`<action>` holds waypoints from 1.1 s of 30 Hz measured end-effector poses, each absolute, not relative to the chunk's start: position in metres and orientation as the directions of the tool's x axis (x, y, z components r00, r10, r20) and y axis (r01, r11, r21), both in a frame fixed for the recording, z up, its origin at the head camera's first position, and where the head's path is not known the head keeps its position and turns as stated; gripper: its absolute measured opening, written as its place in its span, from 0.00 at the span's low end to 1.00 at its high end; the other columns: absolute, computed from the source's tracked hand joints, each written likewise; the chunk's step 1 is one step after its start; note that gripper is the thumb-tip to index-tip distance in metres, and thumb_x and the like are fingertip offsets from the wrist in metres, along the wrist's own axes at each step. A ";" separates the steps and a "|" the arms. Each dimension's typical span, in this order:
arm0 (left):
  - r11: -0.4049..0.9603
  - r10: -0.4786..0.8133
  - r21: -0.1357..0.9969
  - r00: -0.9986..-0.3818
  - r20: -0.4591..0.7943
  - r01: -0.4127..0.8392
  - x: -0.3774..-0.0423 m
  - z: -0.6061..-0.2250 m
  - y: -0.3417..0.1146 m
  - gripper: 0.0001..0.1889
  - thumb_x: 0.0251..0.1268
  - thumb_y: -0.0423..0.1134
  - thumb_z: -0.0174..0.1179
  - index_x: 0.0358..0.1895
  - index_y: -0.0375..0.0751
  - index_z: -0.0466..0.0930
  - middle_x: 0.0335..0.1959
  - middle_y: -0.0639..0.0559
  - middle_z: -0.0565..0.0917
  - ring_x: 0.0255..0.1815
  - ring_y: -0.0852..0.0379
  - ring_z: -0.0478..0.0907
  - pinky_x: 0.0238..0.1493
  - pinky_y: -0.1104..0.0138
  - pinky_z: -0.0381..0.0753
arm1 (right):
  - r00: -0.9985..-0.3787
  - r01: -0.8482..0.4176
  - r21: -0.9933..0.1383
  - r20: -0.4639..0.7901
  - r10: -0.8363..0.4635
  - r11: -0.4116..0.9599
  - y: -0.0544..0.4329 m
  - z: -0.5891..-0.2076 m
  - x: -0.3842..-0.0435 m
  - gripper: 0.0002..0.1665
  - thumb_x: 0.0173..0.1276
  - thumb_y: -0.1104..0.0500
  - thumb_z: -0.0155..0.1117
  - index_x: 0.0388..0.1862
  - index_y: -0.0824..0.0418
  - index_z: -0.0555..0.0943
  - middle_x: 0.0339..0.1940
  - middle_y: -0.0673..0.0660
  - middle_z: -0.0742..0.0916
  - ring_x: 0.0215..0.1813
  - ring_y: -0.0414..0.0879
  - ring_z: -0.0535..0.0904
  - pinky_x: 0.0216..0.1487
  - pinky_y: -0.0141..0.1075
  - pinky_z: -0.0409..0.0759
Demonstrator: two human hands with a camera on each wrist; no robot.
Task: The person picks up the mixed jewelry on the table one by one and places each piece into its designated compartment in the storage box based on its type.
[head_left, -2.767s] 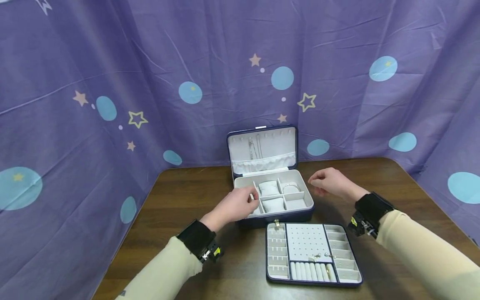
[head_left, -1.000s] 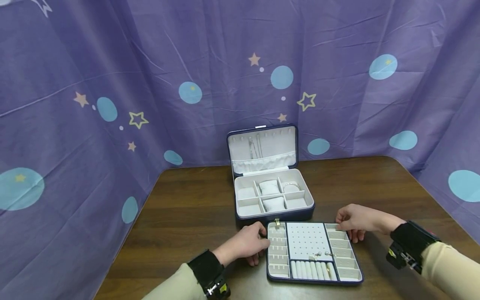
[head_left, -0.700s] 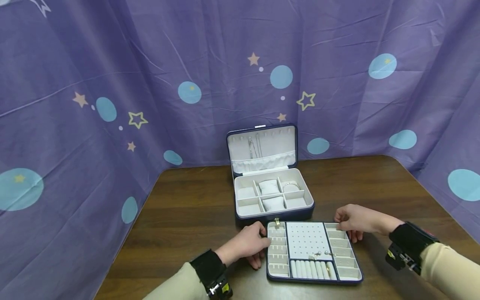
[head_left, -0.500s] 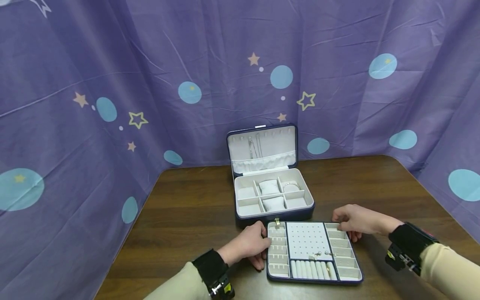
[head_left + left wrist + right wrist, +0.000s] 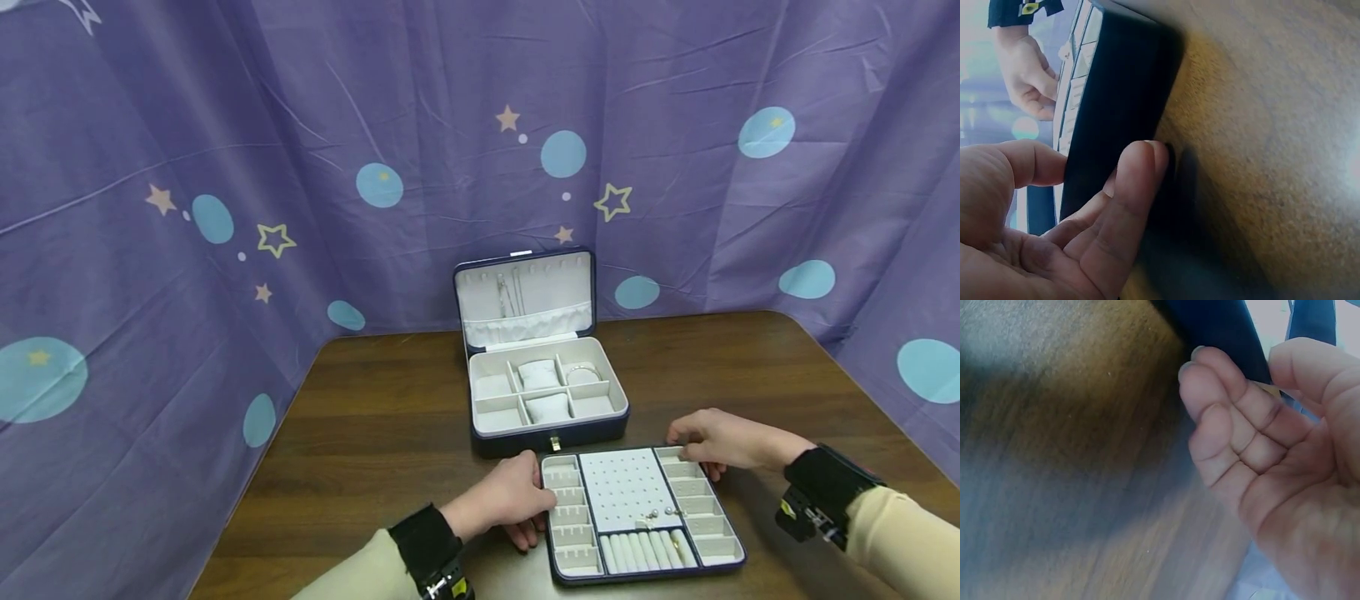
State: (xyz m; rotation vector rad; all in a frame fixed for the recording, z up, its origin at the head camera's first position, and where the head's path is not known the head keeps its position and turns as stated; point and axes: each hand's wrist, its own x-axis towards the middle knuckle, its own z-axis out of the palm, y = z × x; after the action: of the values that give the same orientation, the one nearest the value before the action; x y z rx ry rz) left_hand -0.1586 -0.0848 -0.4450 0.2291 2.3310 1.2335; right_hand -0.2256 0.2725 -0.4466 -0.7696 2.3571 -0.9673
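A shallow jewelry tray (image 5: 622,483), navy outside and white inside, is held at both short sides. My left hand (image 5: 506,496) grips its left edge, thumb over the rim and fingers against the dark side wall, as the left wrist view shows. At the back right corner my right hand (image 5: 731,437) pinches the rim, with its fingers curled against the outer wall (image 5: 1222,331). Earrings (image 5: 652,515) sit on the dotted panel, and a gold ring (image 5: 676,543) is in the ring rolls. Behind the tray stands the jewelry box (image 5: 513,444) with its lid raised.
Two white cushions, one behind (image 5: 538,375) and one in front (image 5: 549,408), fill middle compartments of the box. A bracelet (image 5: 582,369) lies in the back right one. Necklaces (image 5: 517,292) hang inside the lid. A purple curtain (image 5: 450,100) surrounds the wooden table (image 5: 375,417).
Both hands have come from beside the box to the tray's sides. Within the last half second the tray has shifted right and toward me, turning slightly, and the box's clasp now shows in front of it.
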 end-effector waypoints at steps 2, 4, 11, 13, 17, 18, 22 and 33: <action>0.569 0.364 0.819 -0.868 -0.337 -0.079 -0.158 -0.444 -0.084 0.05 0.58 0.29 0.58 0.26 0.35 0.74 0.16 0.37 0.83 0.07 0.52 0.78 0.10 0.58 0.79 | -0.735 -0.316 -0.738 -0.208 -0.646 0.597 0.273 -0.445 -0.226 0.13 0.74 0.65 0.58 0.54 0.63 0.82 0.28 0.50 0.84 0.22 0.43 0.80 0.23 0.37 0.79; 0.562 0.360 0.823 -0.874 -0.328 -0.077 -0.158 -0.443 -0.084 0.05 0.59 0.29 0.59 0.26 0.35 0.74 0.16 0.37 0.83 0.08 0.52 0.79 0.10 0.58 0.79 | -0.740 -0.316 -0.737 -0.203 -0.642 0.597 0.273 -0.443 -0.226 0.16 0.75 0.65 0.58 0.57 0.67 0.82 0.28 0.49 0.84 0.22 0.43 0.80 0.23 0.37 0.79; 0.510 0.317 0.855 -0.903 -0.291 -0.097 -0.158 -0.441 -0.085 0.09 0.58 0.29 0.59 0.34 0.37 0.66 0.17 0.37 0.83 0.06 0.54 0.77 0.11 0.56 0.80 | -0.759 -0.305 -0.732 -0.198 -0.620 0.608 0.273 -0.435 -0.226 0.22 0.74 0.63 0.60 0.62 0.73 0.79 0.33 0.50 0.86 0.23 0.43 0.80 0.24 0.38 0.80; 0.493 0.302 0.863 -0.910 -0.285 -0.107 -0.158 -0.439 -0.084 0.10 0.58 0.30 0.60 0.34 0.38 0.65 0.17 0.37 0.82 0.06 0.56 0.76 0.12 0.56 0.80 | -0.764 -0.305 -0.731 -0.196 -0.615 0.611 0.273 -0.433 -0.227 0.22 0.74 0.63 0.60 0.62 0.73 0.79 0.33 0.50 0.86 0.23 0.43 0.80 0.25 0.39 0.80; 0.433 0.283 0.891 -0.918 -0.279 -0.137 -0.160 -0.434 -0.084 0.11 0.58 0.30 0.60 0.34 0.39 0.64 0.15 0.37 0.81 0.06 0.56 0.75 0.13 0.55 0.81 | -0.768 -0.318 -0.721 -0.185 -0.613 0.616 0.276 -0.428 -0.229 0.22 0.75 0.62 0.59 0.63 0.73 0.78 0.25 0.49 0.83 0.23 0.43 0.80 0.26 0.39 0.81; 0.417 0.279 0.897 -0.919 -0.277 -0.144 -0.160 -0.433 -0.084 0.11 0.58 0.30 0.60 0.34 0.39 0.64 0.14 0.38 0.80 0.06 0.56 0.75 0.13 0.55 0.81 | -0.770 -0.317 -0.719 -0.185 -0.611 0.618 0.277 -0.427 -0.229 0.23 0.76 0.61 0.59 0.64 0.73 0.78 0.24 0.49 0.83 0.23 0.43 0.80 0.26 0.39 0.81; 0.361 0.270 0.916 -0.922 -0.279 -0.172 -0.163 -0.427 -0.084 0.12 0.57 0.31 0.59 0.36 0.38 0.63 0.14 0.41 0.78 0.07 0.55 0.75 0.14 0.54 0.82 | -0.782 -0.316 -0.711 -0.180 -0.597 0.629 0.277 -0.420 -0.231 0.24 0.75 0.60 0.60 0.64 0.73 0.78 0.21 0.49 0.80 0.23 0.43 0.80 0.27 0.39 0.81; 0.275 0.310 0.939 -0.906 -0.288 -0.204 -0.173 -0.414 -0.092 0.13 0.58 0.30 0.61 0.37 0.37 0.63 0.15 0.42 0.79 0.09 0.53 0.79 0.17 0.56 0.83 | -0.814 -0.280 -0.692 -0.196 -0.546 0.665 0.272 -0.399 -0.239 0.25 0.75 0.59 0.62 0.65 0.70 0.78 0.22 0.50 0.79 0.25 0.46 0.79 0.31 0.38 0.80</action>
State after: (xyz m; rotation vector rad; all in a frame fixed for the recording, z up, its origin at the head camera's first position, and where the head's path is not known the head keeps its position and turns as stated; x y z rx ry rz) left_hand -0.1726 -0.0918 -0.4136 0.0951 2.1352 1.6677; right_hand -0.2388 0.2719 -0.3987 -0.6495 2.4937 -0.9430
